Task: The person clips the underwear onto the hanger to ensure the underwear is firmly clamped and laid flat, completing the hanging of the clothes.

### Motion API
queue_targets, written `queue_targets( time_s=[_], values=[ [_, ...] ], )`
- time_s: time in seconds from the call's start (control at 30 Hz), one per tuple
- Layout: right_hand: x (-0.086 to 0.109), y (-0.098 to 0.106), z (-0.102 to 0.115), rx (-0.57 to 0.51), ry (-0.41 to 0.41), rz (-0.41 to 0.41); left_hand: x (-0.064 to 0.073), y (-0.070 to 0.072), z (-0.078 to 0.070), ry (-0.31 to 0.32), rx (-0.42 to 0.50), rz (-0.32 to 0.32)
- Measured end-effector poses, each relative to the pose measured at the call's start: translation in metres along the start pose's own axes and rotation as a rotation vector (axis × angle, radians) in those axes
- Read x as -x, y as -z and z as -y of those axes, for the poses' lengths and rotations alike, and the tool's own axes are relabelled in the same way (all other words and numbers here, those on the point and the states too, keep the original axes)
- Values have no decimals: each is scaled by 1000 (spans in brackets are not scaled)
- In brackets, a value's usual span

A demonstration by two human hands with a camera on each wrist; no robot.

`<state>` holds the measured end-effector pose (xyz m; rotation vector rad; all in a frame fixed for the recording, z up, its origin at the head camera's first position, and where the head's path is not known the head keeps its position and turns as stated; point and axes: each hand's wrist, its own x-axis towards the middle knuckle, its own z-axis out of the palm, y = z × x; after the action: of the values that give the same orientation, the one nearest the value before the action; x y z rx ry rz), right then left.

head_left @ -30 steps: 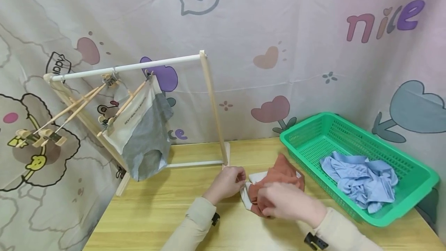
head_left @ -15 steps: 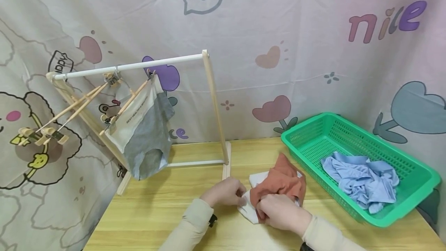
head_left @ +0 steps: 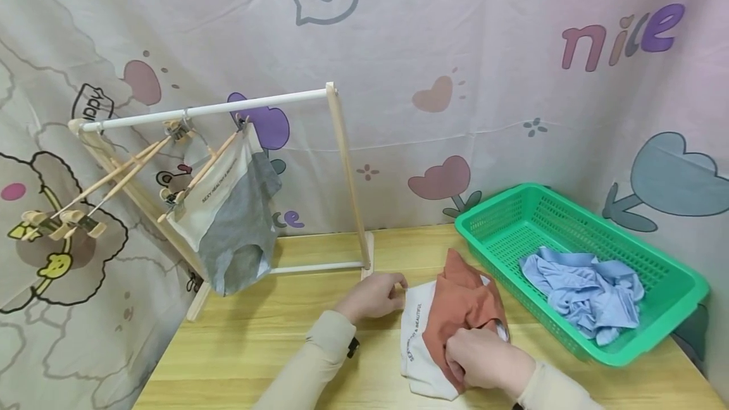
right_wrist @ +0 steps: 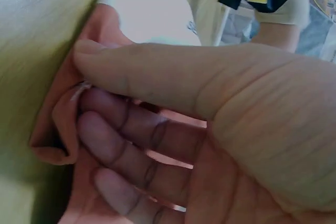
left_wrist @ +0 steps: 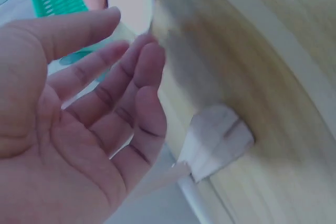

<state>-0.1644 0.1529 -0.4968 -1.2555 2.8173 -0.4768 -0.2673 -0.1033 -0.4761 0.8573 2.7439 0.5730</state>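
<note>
A pair of rust-orange underpants (head_left: 464, 302) with a wide white lettered waistband lies partly crumpled on the table. My right hand (head_left: 481, 359) pinches the orange cloth near its lower edge; in the right wrist view, a fold of the underpants (right_wrist: 65, 124) lies at the thumb and forefinger tips. Just left of the waistband is my left hand (head_left: 373, 297), its fingers loosely bent. The left wrist view shows nothing in that hand (left_wrist: 100, 98).
A green basket (head_left: 526, 277) at the right holds crumpled blue cloth (head_left: 586, 290). On the left, a wooden rack with a white rail (head_left: 256, 101) carries hangers (head_left: 122, 169) and grey-and-white underpants (head_left: 239, 226). The rack's foot (left_wrist: 218, 137) is near the left hand.
The white waistband has unfolded and spread toward the front, showing its lettering. My left hand has come off it and moved slightly away from me; my right hand has shifted right and nearer.
</note>
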Motion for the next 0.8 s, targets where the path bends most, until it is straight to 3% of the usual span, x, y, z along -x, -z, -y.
queue_targets(
  time_s=[0.2, 0.37, 0.53, 0.67, 0.8],
  values=[
    [2, 9, 18, -8, -29, 77, -16, -13, 0, 44, -100, -29],
    [-4, 5, 38, 35, -55, 152, -24, -19, 0, 39, -98, -47],
    [-9, -4, 40, 13, -49, 157, -26, -20, 0, 17, -68, -43],
    [-6, 1, 36, -16, 1, 106, -20, -8, 1, 43, 54, -88],
    [0, 25, 32, -109, 14, 66, -8, 16, 1, 122, 181, -206]
  ],
)
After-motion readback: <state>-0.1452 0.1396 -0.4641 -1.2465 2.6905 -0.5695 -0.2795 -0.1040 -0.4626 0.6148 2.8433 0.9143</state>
